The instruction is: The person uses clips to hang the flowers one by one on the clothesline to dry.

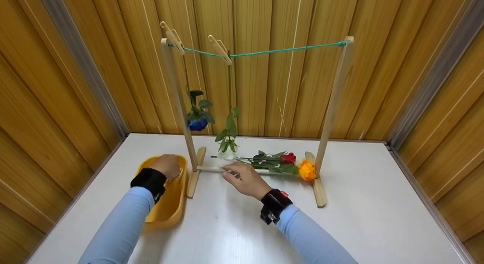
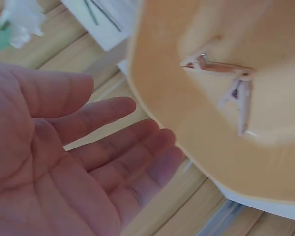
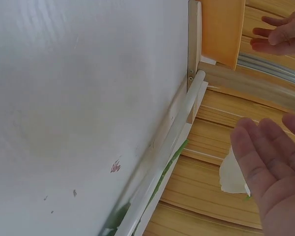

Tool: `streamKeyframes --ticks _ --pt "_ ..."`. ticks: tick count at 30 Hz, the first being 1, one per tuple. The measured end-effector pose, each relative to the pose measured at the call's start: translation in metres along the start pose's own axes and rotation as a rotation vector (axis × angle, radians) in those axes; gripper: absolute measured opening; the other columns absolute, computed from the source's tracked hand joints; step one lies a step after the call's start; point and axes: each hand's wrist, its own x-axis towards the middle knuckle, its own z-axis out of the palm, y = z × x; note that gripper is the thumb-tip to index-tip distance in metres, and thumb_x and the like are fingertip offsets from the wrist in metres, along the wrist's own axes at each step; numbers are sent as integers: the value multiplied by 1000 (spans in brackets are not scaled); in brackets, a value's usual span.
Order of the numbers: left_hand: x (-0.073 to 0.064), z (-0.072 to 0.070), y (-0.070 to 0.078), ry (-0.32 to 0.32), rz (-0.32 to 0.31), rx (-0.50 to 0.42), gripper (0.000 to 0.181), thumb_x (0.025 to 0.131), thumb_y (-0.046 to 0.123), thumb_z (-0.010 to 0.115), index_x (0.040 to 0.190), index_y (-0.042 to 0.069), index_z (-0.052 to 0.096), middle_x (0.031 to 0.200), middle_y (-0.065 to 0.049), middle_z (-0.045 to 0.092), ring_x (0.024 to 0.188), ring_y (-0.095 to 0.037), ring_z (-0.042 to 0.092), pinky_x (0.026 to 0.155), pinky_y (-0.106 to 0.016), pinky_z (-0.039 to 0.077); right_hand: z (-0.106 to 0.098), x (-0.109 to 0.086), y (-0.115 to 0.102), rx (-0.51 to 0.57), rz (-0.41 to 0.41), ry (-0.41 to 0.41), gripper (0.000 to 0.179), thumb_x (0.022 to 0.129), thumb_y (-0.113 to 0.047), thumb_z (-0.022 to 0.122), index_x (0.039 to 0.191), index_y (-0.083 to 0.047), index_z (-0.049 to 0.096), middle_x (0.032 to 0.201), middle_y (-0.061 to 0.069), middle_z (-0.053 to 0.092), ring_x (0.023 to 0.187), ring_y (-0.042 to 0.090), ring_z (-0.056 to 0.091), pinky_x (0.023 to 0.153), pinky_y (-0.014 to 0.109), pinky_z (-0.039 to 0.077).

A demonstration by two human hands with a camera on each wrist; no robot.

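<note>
My left hand (image 1: 165, 166) is over the far end of a yellow plastic basin (image 1: 163, 213). In the left wrist view its fingers are extended and hold nothing. Two clothespins (image 2: 241, 105) lie inside the basin. My right hand (image 1: 247, 179), fingers loosely bent and holding nothing, hovers by the rack's white crossbar (image 1: 208, 168). Just beyond it a white rose (image 1: 227, 152) hangs head down from a clothespin (image 1: 220, 49) on the green string (image 1: 283, 50). A blue rose (image 1: 197, 124) hangs likewise from another clothespin (image 1: 172, 38), near the left post.
A red rose (image 1: 288, 158) and an orange flower (image 1: 306, 170) lie along the crossbar, stems pointing left. The wooden rack's right post (image 1: 334, 101) and left post (image 1: 177, 97) stand on flat feet. Wood-patterned walls (image 1: 253, 93) enclose the white table (image 1: 378, 203).
</note>
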Motion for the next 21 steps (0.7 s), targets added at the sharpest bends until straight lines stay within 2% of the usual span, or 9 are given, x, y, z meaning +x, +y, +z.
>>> streamKeyframes --ticks 3,5,9,13,17,21 --pt "0 5 -2 9 -27 11 16 93 -5 56 103 -6 68 97 -18 66 77 -29 57 70 -36 49 4 2 -2 -4 14 -23 34 106 -20 59 129 3 68 120 17 70 103 29 70 87 32 59" --pt "1 9 -4 17 -22 26 14 93 -6 56 99 -4 69 95 -17 66 78 -29 56 72 -38 49 7 3 -4 -6 26 -38 34 106 -20 59 130 2 68 120 16 70 103 28 69 88 30 58" --pt "10 21 -12 15 -2 61 11 93 -7 57 91 -2 67 82 -12 61 70 -25 52 64 -33 45 13 6 -5 -9 31 -48 35 106 -21 58 131 2 68 120 16 70 102 27 70 88 29 58" --pt "25 37 -26 -3 -6 99 12 91 -8 56 91 -1 65 76 -9 55 67 -23 49 60 -31 41 22 9 -4 -9 40 -51 35 106 -23 58 130 1 69 126 18 69 102 27 70 89 29 57" --pt "38 50 -35 10 0 165 12 95 -4 56 94 0 67 76 -9 59 69 -25 52 66 -36 47 29 10 -2 -25 64 -53 34 105 -24 59 127 0 71 128 18 68 101 27 70 89 31 57" --pt "37 51 -30 54 45 208 13 96 -3 55 96 -4 68 85 -16 68 77 -30 62 79 -46 56 31 10 0 -43 94 -59 33 105 -25 60 124 -2 73 124 16 70 98 25 69 86 30 57"
